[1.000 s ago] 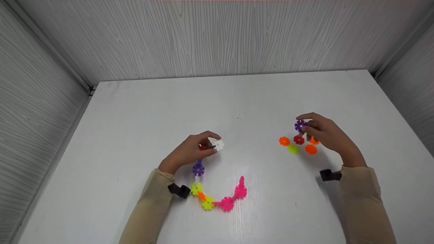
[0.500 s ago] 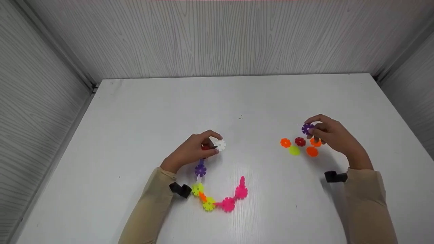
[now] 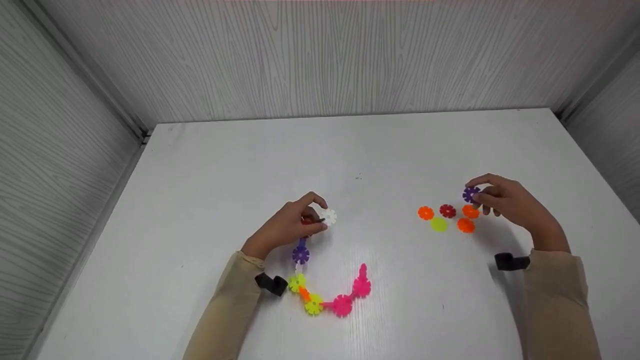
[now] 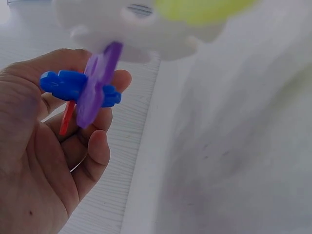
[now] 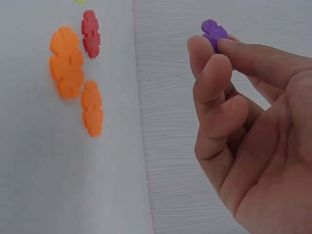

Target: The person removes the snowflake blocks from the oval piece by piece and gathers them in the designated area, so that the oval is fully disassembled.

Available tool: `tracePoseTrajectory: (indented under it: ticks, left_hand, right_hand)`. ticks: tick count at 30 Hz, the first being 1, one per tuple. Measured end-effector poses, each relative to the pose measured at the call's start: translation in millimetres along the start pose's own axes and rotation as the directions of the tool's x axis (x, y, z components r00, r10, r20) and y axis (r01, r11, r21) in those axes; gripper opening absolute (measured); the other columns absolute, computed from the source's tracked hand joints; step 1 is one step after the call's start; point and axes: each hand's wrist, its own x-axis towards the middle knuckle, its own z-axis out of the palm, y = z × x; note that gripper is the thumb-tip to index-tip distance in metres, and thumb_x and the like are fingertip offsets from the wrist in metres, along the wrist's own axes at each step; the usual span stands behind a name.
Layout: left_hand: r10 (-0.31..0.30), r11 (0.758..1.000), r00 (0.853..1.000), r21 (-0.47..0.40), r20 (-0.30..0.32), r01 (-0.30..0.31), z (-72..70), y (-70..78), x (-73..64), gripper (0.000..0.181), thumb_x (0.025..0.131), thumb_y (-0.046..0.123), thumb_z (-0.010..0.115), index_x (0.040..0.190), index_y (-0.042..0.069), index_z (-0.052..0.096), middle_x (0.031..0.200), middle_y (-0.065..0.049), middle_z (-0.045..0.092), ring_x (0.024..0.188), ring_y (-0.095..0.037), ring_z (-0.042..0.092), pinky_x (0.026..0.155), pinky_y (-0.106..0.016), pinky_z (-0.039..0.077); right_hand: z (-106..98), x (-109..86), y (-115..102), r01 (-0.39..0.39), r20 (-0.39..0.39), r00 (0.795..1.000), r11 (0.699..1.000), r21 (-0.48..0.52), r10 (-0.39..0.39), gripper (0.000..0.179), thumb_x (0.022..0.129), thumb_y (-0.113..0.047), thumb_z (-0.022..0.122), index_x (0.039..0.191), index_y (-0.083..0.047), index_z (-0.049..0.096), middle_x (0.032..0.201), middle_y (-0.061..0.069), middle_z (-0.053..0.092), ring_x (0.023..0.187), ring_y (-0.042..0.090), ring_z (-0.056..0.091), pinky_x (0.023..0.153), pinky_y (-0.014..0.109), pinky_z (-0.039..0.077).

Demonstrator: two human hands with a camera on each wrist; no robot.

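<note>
My left hand (image 3: 287,225) grips the upper end of a chain of interlocked snowflake discs, with a white disc (image 3: 329,216) at its fingertips and a red one partly hidden by the fingers. From there the chain curves down through a purple disc (image 3: 300,254), yellow discs (image 3: 314,304) and pink discs (image 3: 343,305). In the left wrist view, a blue disc (image 4: 66,85) crosses a purple one beside the thumb. My right hand (image 3: 520,205) pinches a single purple snowflake disc (image 3: 471,194) between thumb and fingertips, its other fingers curled.
Below and left of the right hand lie loose discs: several orange ones (image 3: 466,225), a red one (image 3: 447,211) and a yellow-green one (image 3: 439,224). The white table (image 3: 240,165) meets a wood-grain panel (image 3: 320,60) at the back, with further panels at both sides.
My right hand has moved to the right with the purple disc, uncovering more of the loose orange discs. The left hand keeps its hold on the chain; the whole view has shifted slightly.
</note>
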Motion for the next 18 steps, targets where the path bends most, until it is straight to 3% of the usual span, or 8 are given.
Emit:
tracePoseTrajectory:
  ticks: [8, 18]
  left_hand:
    - [0.006, 1.000, 1.000, 0.014, -0.001, -0.006, 0.7, -2.3, 1.4, 0.032, 0.090, 0.027, 0.068, 0.118, 0.021, 0.053, 0.086, -0.010, 0.071, 0.062, -0.011, 0.054, 0.064, -0.026, 0.047]
    - [0.003, 0.998, 1.000, 0.058, -0.029, -0.002, 1.5, -4.4, 0.8, 0.033, 0.090, 0.027, 0.068, 0.120, 0.024, 0.054, 0.086, -0.001, 0.067, 0.072, -0.014, 0.055, 0.071, -0.029, 0.050]
  right_hand:
    - [-6.4, -1.7, 14.2, -0.077, 0.021, 0.997, 0.997, -0.016, 0.077, 0.028, 0.101, -0.022, 0.048, 0.127, -0.012, 0.053, 0.094, 0.016, 0.067, 0.073, 0.025, 0.059, 0.063, 0.028, 0.050]
    - [-10.4, -1.5, 36.6, -0.177, 0.020, 0.984, 0.984, -0.022, 0.178, 0.035, 0.101, -0.024, 0.048, 0.134, -0.010, 0.049, 0.093, 0.013, 0.067, 0.074, 0.019, 0.057, 0.064, 0.025, 0.049]
